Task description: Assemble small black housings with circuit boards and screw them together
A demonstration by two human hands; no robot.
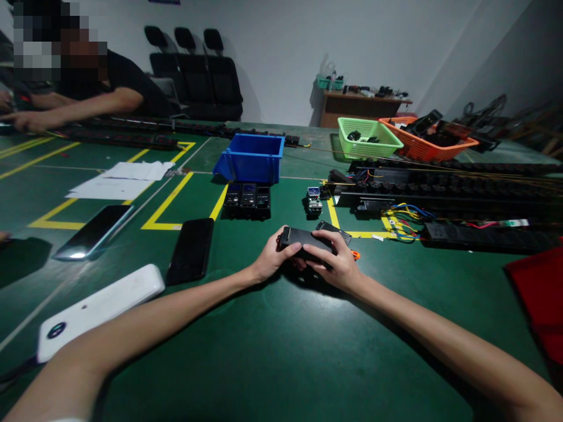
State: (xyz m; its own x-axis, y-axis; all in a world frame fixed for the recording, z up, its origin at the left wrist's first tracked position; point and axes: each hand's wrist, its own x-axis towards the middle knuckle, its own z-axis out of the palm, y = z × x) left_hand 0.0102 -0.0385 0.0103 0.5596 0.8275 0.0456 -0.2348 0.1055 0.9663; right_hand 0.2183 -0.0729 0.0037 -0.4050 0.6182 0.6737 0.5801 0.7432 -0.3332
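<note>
A black box-shaped device [303, 237] is held between my two hands, just above the green table [281, 346]. My left hand [271, 256] grips its left end, the thumb lying along the front. Fingers of my right hand [336, 261] press on its top and right side. Behind my right hand lies another dark flat part [332, 230], and a bit of orange shows beside it. Farther back stand a small circuit board module [314, 201] and a row of black modules [247, 200] in front of a blue bin [253, 157].
Two phones [190, 251] [94, 231], a white power strip [99, 310] and papers [121, 179] lie left. Black rails with wires [404, 190], a green basket [369, 146] and an orange basket [428, 153] are right. A person [127, 88] works back left.
</note>
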